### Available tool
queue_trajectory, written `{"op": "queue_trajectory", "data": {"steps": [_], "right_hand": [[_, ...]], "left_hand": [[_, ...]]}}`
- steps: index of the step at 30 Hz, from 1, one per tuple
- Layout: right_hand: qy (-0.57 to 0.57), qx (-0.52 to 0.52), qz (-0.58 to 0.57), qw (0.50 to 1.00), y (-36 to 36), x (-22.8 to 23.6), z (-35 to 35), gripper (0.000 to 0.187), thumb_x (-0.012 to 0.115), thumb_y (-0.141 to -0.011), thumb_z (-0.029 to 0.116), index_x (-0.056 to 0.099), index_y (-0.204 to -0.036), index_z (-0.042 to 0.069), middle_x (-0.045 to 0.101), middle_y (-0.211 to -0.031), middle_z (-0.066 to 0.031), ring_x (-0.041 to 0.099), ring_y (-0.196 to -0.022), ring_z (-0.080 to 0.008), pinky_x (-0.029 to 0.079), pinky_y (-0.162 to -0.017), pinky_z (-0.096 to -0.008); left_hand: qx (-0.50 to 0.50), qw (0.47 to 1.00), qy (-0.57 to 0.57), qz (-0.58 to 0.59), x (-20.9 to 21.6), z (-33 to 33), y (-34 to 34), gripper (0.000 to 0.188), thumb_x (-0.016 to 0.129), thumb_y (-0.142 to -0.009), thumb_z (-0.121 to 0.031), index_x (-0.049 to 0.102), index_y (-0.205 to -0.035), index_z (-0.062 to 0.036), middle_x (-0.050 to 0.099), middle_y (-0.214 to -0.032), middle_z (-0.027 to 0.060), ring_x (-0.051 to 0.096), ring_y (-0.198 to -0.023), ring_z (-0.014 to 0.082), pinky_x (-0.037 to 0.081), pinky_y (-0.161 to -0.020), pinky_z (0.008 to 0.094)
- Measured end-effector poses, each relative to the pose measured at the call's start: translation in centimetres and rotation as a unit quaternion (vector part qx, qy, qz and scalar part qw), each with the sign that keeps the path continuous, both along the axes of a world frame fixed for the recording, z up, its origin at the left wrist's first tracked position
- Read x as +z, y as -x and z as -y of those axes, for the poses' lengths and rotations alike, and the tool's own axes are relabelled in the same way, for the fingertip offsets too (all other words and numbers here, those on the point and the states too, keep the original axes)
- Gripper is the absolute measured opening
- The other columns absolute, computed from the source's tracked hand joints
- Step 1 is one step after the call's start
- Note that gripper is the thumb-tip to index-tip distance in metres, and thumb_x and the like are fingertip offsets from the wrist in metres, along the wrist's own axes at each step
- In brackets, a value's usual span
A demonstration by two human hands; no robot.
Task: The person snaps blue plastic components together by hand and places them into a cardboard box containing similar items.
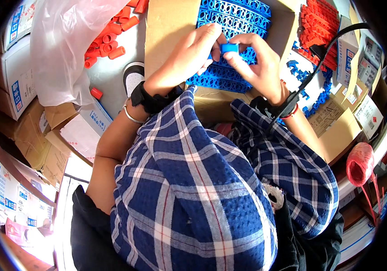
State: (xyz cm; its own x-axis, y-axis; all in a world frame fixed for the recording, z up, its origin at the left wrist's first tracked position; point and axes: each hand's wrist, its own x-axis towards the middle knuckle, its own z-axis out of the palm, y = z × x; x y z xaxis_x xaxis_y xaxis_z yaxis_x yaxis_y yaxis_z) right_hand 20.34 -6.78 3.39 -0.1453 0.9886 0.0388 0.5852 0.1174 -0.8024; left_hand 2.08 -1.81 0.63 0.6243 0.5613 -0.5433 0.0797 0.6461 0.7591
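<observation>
Nearest us, a single blue-and-white plaid cloth (189, 180) covers the lap. Beyond it, our right hand (262, 61) has its fingers clamped on one small blue piece (229, 48), held above an open carton (170, 31). Our left hand (193, 50) bends its fingers in beside the piece's left end; whether they grip, we cannot tell. Inside the carton, blue latticed rows (234, 20) lie stacked; we judge much done, this piece unplaced. Rows overlap, uncountable. Farther out: over a dozen red tubes (108, 47), plus one apart (96, 93).
</observation>
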Motion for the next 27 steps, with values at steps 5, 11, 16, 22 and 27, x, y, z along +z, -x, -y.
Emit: {"op": "queue_trajectory", "data": {"steps": [5,11,16,22,27], "right_hand": [[0.038,-0.143,0.06,0.987,-3.2,-1.1,-0.2,0.025,0.071,-0.089,0.016,0.06,-0.105,0.001,0.066,-0.08,-0.0075,0.064,-0.072,-0.0127,0.051,-0.064,-0.0254],[0.019,-0.097,0.149,0.984,-5.0,-1.1,0.4,0.025,0.068,-0.089,0.018,0.06,-0.106,0.002,0.065,-0.086,-0.0143,0.065,-0.071,-0.0251,0.052,-0.063,-0.0336],[0.087,-0.039,0.261,0.961,-5.8,-1.9,2.4,0.021,0.06,-0.093,0.019,0.057,-0.109,0.006,0.065,-0.089,-0.0164,0.064,-0.08,-0.0344,0.052,-0.069,-0.0413],[0.047,0.128,0.388,0.912,-6.1,-2.3,3.5,0.031,0.062,-0.088,0.014,0.058,-0.118,0.012,0.063,-0.083,-0.0074,0.06,-0.081,-0.0242,0.047,-0.076,-0.0349],[0.082,0.123,0.384,0.912,-5.7,-2.1,3.6,0.034,0.064,-0.086,0.019,0.057,-0.119,0.013,0.064,-0.079,-0.0047,0.061,-0.081,-0.0219,0.046,-0.076,-0.0341]], "left_hand": [[-0.008,1.0,0.0,0.012,0.1,-0.5,0.3,0.041,0.031,-0.105,-0.038,0.053,-0.096,-0.005,0.05,-0.073,0.0039,0.045,-0.05,0.0065,0.036,-0.041,0.0198],[-0.005,1.0,0.0,0.019,-0.3,-0.7,0.5,0.039,0.032,-0.104,-0.037,0.053,-0.096,-0.0042,0.05,-0.073,0.0041,0.044,-0.048,0.0066,0.036,-0.04,0.0202],[0.017,0.998,0.019,0.054,-0.7,-0.8,0.7,0.04,0.041,-0.102,-0.041,0.052,-0.094,-0.0041,0.052,-0.071,0.0044,0.046,-0.048,0.0065,0.036,-0.037,0.021],[-0.002,1.0,0.003,0.029,-0.2,-0.8,0.6,0.042,0.033,-0.104,-0.041,0.053,-0.098,-0.005,0.051,-0.072,0.0039,0.045,-0.048,0.0067,0.035,-0.039,0.0197],[0.002,1.0,0.007,0.025,-0.1,-0.8,0.6,0.041,0.035,-0.104,-0.041,0.053,-0.097,-0.0052,0.051,-0.071,0.0032,0.045,-0.047,0.0065,0.035,-0.039,0.0194]]}}
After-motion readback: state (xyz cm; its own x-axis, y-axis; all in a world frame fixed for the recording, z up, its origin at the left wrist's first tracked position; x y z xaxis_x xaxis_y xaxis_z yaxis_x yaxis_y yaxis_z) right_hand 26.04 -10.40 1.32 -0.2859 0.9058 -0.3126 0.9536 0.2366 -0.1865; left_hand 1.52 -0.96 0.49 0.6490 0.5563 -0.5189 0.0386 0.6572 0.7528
